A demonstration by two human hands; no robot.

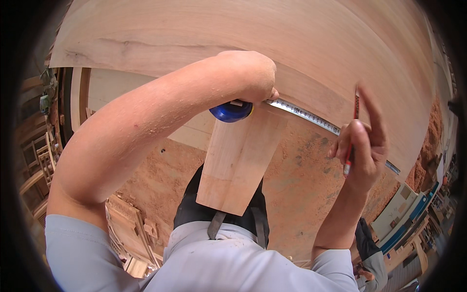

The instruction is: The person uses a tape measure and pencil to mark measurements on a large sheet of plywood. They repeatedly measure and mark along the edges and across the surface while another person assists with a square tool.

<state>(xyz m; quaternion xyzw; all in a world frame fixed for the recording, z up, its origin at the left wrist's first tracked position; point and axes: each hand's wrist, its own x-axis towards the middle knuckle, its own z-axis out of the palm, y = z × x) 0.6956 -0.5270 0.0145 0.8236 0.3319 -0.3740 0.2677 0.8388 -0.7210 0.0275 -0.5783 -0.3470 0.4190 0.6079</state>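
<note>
My left hand (pixel 253 73) bends down over the near edge of a wide wooden panel (pixel 233 29), closed on a blue tape measure (pixel 229 112); most of its fingers are hidden behind the wrist. From it a silver tape blade (pixel 311 117) runs out to the right along the panel edge, passing behind my right hand (pixel 365 143). That hand grips a red and black pencil (pixel 356 109), its tip pointing away from me and the index finger stretched along it. Beneath the tape, a tapered wooden board (pixel 238 160) reaches from the panel toward my waist.
Reddish sawdust (pixel 311 194) covers the ground below. Wood pieces (pixel 129 219) lie at the lower left, with stacked wooden frames (pixel 41 160) farther left. At the lower right, another person's sleeve (pixel 374 267) shows near a pale panel (pixel 394 209) and more timber.
</note>
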